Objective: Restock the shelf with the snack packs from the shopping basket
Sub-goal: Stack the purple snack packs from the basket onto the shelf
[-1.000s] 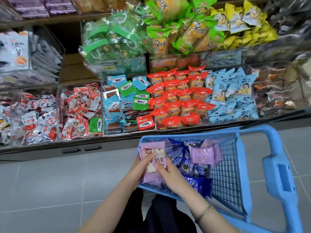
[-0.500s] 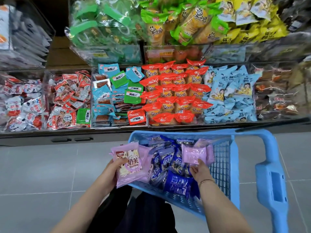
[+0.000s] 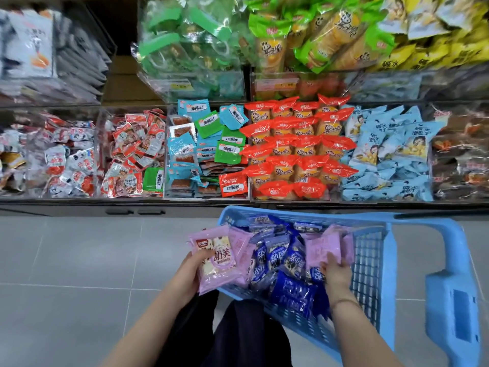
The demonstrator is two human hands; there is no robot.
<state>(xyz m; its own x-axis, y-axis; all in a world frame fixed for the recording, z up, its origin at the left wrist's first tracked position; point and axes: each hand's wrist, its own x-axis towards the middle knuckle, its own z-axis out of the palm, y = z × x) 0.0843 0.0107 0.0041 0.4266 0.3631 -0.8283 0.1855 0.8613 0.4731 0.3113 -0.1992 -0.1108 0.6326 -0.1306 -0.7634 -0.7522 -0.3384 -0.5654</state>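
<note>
Evidently gathering a batch: the left hand (image 3: 193, 271) grips pink packs (image 3: 217, 258) at frame centre, while the right hand (image 3: 334, 271) pinches another pink pack (image 3: 324, 247) inside the basket (image 3: 370, 263).

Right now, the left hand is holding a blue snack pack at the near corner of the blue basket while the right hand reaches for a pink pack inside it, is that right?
Not quite: the pack in the left hand is pink, not blue, as the head view shows. The rest stands: it is at the near corner of the blue basket, and the right hand reaches for a pink pack inside it.
</note>
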